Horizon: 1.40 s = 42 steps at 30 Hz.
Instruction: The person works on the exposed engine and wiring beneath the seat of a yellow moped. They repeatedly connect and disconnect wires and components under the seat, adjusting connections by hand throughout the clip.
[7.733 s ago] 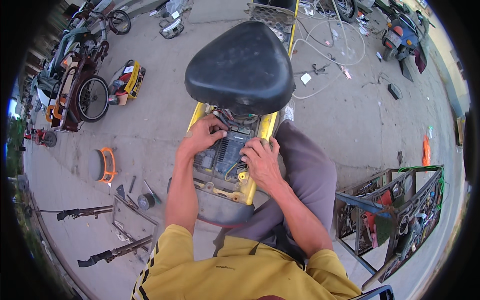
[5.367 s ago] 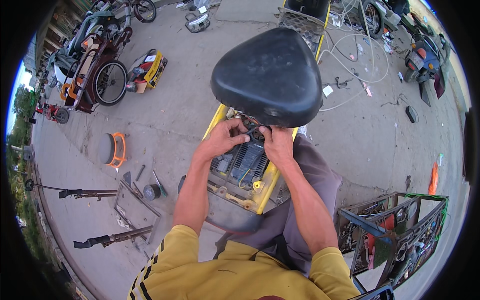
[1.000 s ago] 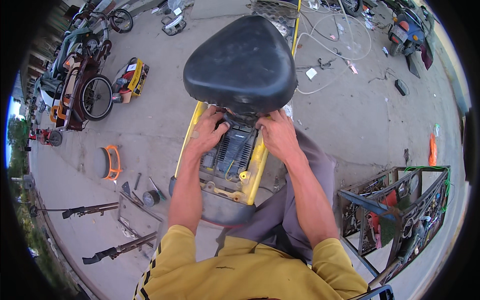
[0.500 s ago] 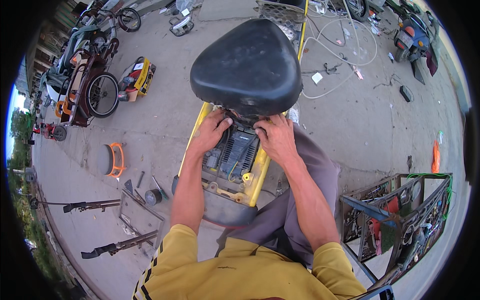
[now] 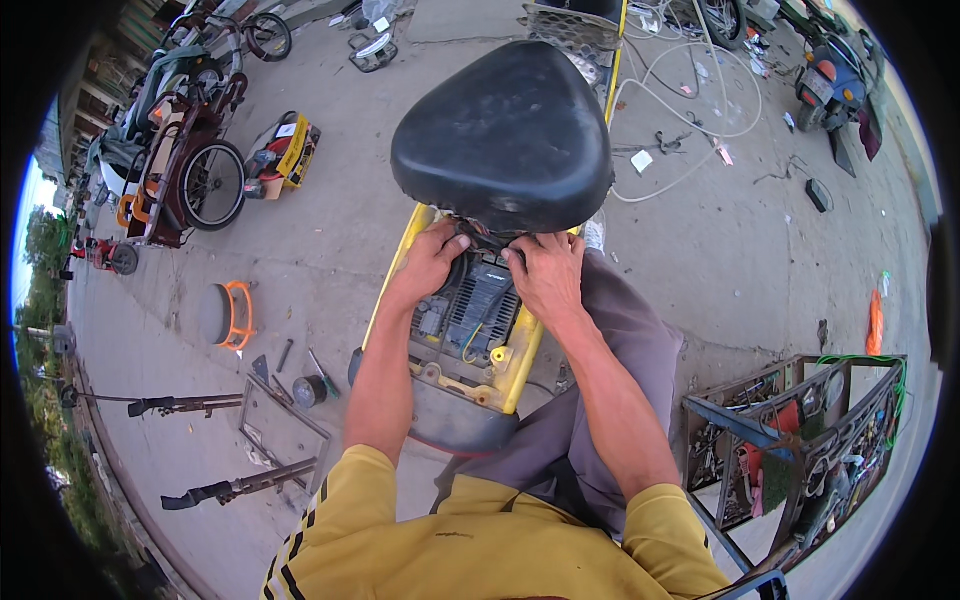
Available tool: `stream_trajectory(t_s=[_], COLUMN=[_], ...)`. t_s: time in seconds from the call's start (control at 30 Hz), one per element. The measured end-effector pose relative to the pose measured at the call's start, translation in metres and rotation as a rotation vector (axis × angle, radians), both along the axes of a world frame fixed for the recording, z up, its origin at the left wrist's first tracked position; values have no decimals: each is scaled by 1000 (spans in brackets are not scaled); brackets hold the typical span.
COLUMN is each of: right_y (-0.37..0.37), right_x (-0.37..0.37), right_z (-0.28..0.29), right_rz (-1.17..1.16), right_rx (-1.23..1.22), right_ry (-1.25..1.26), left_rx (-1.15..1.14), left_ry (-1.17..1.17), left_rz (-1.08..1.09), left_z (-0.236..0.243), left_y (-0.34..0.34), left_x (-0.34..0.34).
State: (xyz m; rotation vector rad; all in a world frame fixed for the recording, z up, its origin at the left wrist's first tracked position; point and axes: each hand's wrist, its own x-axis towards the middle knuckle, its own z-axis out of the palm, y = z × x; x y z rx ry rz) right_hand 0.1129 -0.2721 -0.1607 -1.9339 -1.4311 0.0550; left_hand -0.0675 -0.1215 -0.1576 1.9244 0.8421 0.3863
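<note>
A black padded scooter seat (image 5: pixel 505 135) sits over a yellow frame (image 5: pixel 526 345), its lower rear edge ragged. Beneath that edge, my left hand (image 5: pixel 432 262) is closed, thumb pressed inward and fingertips hidden under the seat. My right hand (image 5: pixel 548 275) is also closed at the seat's underside, thumb and fingers curled against dark material. What either hand pinches there is not clear. Just below them, a finned dark controller box (image 5: pixel 483 308) with a yellow wire lies in the open frame. The frame ends toward me in a dark rear fender (image 5: pixel 460 415).
On the left stand an orange-framed stool (image 5: pixel 232 315), a few tools (image 5: pixel 322 372), a metal frame (image 5: pixel 285 430) and a cargo tricycle (image 5: pixel 190 190). To the right, a metal rack (image 5: pixel 790 450) holds tools and parts. A pale hose (image 5: pixel 690 130) coils on the ground beyond.
The view has shifted slightly, so the surroundings sit a little further right. Both hands stay under the seat's rear edge; the right hand's fingers have shifted a little.
</note>
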Motion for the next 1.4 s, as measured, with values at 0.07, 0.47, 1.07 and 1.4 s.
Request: stream_trajectory(t_s=[0.07,0.47,1.07,1.4], right_y=[3,-1,-8,-8], right_x=[-2,1,-4,-3], right_z=[-3,-7,-6,-5], right_rz=[-10,24,61,55], right_rx=[17,30,117,90], right_ry=[-30,31,29,50], left_rx=[4,3,26,-123], left_ry=[-59,-7,-113,-158], left_rz=[26,81,84,86], left_z=[-10,-11,-21,-10], left_y=[1,0,3,-4], left_x=[-1,6,3,6])
